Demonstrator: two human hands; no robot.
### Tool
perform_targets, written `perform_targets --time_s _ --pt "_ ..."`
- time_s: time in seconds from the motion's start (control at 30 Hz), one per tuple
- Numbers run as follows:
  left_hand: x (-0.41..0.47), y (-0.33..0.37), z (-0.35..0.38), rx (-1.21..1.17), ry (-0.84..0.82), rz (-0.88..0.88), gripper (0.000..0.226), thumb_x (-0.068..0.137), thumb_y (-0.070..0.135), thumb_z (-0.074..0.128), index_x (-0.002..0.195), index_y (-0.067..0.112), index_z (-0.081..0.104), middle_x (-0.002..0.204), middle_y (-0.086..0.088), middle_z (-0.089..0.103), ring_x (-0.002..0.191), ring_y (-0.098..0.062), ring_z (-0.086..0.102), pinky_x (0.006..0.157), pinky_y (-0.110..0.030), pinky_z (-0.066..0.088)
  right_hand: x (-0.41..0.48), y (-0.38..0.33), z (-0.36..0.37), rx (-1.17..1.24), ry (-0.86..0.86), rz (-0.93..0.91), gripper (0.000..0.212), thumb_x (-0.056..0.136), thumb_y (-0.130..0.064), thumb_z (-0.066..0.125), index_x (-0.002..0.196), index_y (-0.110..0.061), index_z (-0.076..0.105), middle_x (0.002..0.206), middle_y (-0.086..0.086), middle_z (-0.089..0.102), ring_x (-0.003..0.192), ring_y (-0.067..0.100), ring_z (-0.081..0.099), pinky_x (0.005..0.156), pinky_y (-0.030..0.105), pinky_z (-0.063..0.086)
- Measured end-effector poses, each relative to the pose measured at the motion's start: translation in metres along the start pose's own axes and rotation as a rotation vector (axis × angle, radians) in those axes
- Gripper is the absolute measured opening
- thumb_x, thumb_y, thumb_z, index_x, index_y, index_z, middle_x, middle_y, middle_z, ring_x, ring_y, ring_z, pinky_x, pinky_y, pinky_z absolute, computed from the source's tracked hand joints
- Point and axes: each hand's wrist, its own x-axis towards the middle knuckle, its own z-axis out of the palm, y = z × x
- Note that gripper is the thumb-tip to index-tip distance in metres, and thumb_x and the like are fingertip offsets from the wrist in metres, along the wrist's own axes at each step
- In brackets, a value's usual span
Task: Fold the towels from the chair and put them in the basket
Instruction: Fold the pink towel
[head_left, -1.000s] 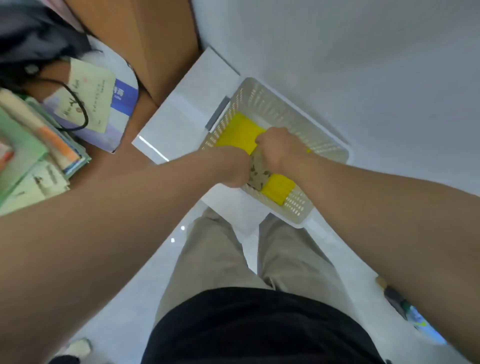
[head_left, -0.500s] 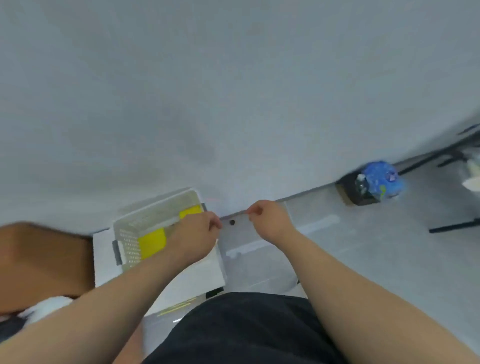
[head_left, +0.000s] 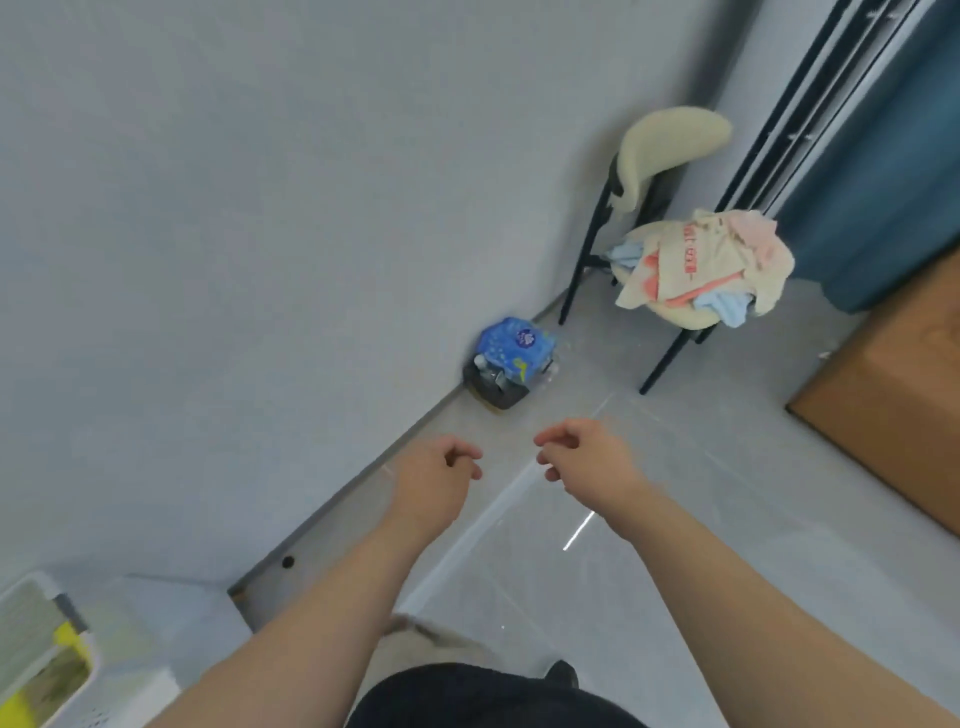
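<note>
A cream chair (head_left: 670, 140) with black legs stands in the far right corner. On its seat lies a loose heap of towels (head_left: 711, 265), cream, pink and light blue. The white perforated basket (head_left: 31, 597) shows at the bottom left edge, with a yellow towel (head_left: 67, 636) and a patterned one inside. My left hand (head_left: 436, 483) and my right hand (head_left: 587, 457) hang side by side over the floor, far short of the chair. Their fingers are loosely curled and hold nothing.
A dark bin (head_left: 498, 387) with a blue packet (head_left: 514, 345) on top stands against the grey wall. A brown wooden piece of furniture (head_left: 883, 405) is at the right, with a blue curtain (head_left: 883, 171) behind the chair. The grey tiled floor (head_left: 649, 545) stretches between me and the chair.
Both hands let go of the towel in the basket and came away with nothing. The view swung right from the basket to the chair.
</note>
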Motion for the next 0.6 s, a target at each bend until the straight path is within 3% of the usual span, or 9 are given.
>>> perform_targets --time_s 0.1,0.27,0.43,0.6 --pt "0.014 0.057 0.072 0.021 -0.097 0.016 0.026 0.090 0.004 0.052 0.084 0.022 0.070 0.074 0.006 0.072 0.053 -0.012 0.054 0.064 -0.031 0.052 0.011 0.016 -0.095 0.040 0.070 0.037 0.018 0.092 -0.008 0.054 0.095 -0.019 0.069 0.090 0.001 0.072 0.072 0.015 0.066 0.055 0.019 0.045" --pt "0.076 0.149 0.162 0.063 -0.210 0.036 0.024 0.092 0.006 0.052 0.089 0.021 0.070 0.077 0.007 0.074 0.051 -0.010 0.055 0.053 -0.018 0.044 0.067 0.042 -0.213 0.134 0.152 0.105 0.021 0.096 -0.007 0.050 0.098 -0.019 0.067 0.092 0.001 0.071 0.072 0.012 0.064 0.056 0.017 0.044" --pt "0.184 0.228 0.252 -0.034 -0.151 0.028 0.022 0.092 0.005 0.052 0.089 0.017 0.071 0.075 0.005 0.073 0.050 -0.012 0.053 0.061 -0.025 0.050 0.171 0.064 -0.308 0.114 0.193 0.157 0.021 0.095 -0.009 0.050 0.098 -0.021 0.067 0.091 -0.002 0.070 0.074 0.011 0.065 0.058 0.018 0.045" --pt "0.290 0.309 0.334 -0.007 -0.232 -0.043 0.025 0.092 0.008 0.050 0.087 0.020 0.070 0.081 0.002 0.074 0.055 -0.013 0.057 0.066 -0.030 0.051 0.274 0.061 -0.418 0.066 0.206 0.249 0.017 0.091 -0.010 0.055 0.091 -0.022 0.067 0.093 0.001 0.070 0.073 0.013 0.066 0.056 0.021 0.045"
